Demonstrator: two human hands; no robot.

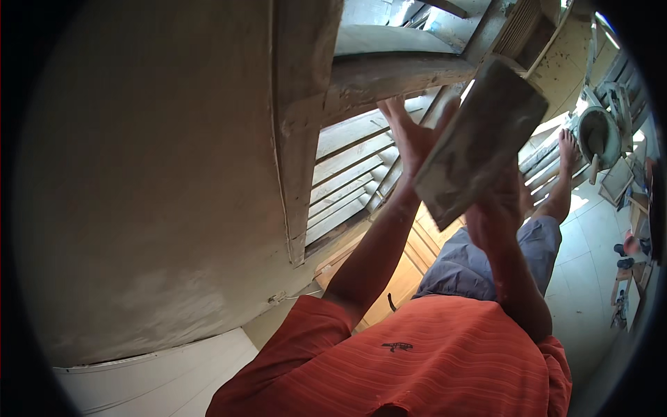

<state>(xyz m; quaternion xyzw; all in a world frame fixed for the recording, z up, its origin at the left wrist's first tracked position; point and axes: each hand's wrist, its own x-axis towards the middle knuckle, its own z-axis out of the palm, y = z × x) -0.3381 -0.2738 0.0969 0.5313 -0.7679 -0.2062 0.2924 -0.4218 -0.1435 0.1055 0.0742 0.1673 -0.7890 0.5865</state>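
Note:
My right hand [495, 212] is closed round a plastering float [483, 142], whose flat, grey-smeared rectangular face hides most of the fingers. It is held up in front of me, to the right of the window opening. My left hand [411, 139] reaches up to the wooden window frame [396, 82]. The fingers hook at the underside of its crossbar, with the thumb spread to the side and the fingertips hidden. Left of the frame stretches a plastered wall [167, 174], with a smeared, damp-looking patch low down.
Slatted louvres [347, 174] fill the opening below the crossbar. At right, a bucket [599, 135] with a grey mix stands on wooden slats beside my bare foot [567, 142]. Tools and boards [629, 271] lie on the tiled floor [580, 264]. A wooden cabinet [379, 302] is below.

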